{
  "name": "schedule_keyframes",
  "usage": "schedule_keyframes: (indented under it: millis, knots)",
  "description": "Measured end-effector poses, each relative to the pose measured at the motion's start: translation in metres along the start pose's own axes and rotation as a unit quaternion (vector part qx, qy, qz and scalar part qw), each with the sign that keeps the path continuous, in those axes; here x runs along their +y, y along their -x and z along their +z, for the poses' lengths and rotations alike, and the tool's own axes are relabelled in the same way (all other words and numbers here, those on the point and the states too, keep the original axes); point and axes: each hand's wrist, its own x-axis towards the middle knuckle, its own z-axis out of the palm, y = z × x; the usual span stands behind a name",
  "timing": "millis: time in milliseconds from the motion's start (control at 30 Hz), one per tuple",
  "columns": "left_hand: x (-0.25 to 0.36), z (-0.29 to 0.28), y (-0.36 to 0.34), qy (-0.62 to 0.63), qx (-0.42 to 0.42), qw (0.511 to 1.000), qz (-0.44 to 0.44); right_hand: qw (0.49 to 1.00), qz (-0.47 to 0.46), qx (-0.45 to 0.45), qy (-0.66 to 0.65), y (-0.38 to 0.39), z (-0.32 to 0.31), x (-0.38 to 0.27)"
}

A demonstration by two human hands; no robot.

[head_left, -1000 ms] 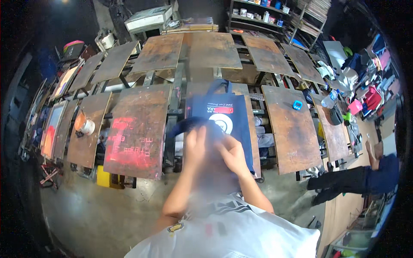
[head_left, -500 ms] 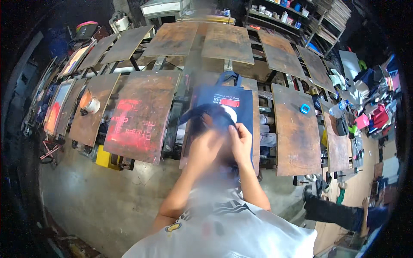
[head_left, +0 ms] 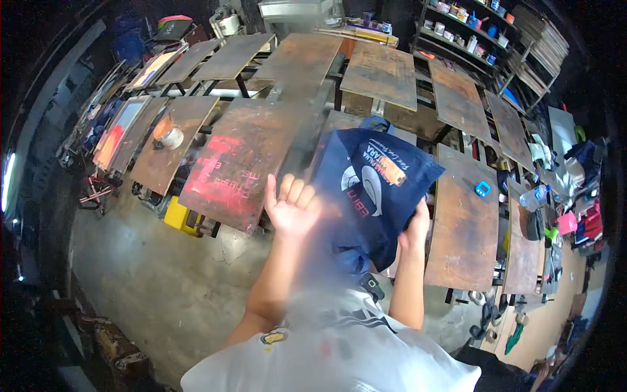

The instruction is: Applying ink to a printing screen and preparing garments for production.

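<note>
A navy blue tote bag [head_left: 386,219] with white, orange and red printing is raised and tilted over a brown board in front of me. Gripping its right edge is my right hand [head_left: 416,227], thumb on the near side and the other fingers partly hidden. One bag handle [head_left: 377,124] shows at the far end, and bunched dark blue cloth [head_left: 353,260] hangs at the near end. To the left of the bag, my left hand [head_left: 295,208] is raised palm up, thumb out and fingers loosely bent, with nothing in it. A blurred streak covers part of the space between.
Brown boards [head_left: 457,222] stand in two rows on dark frames, one with pink-red paint [head_left: 222,166]. A small blue device [head_left: 482,189] lies on the board to the right; a paint-smeared tub [head_left: 171,136] sits at left. Shelves [head_left: 457,39] hold several containers at the back right.
The bag has come up off the board and tilted, its right edge now in my right hand. My left hand has moved away leftward and opened. The whole view has shifted.
</note>
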Motion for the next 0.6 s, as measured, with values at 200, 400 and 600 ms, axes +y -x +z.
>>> schedule_keyframes:
  millis: [200, 400, 600]
  knots:
    - [-0.019, 0.015, -0.001, -0.037, -0.026, 0.999, -0.010, 0.869, -0.141, -0.261, 0.396, 0.031, 0.016, 0.011]
    - [-0.058, 0.022, 0.005, -0.063, -0.049, 0.995, -0.058, 0.822, -0.283, -0.308, 0.385, 0.084, 0.076, -0.027]
    - [-0.087, 0.013, 0.001, -0.048, 0.067, 0.996, -0.045, 0.830, -0.352, -0.196, 0.386, 0.099, 0.075, -0.014]
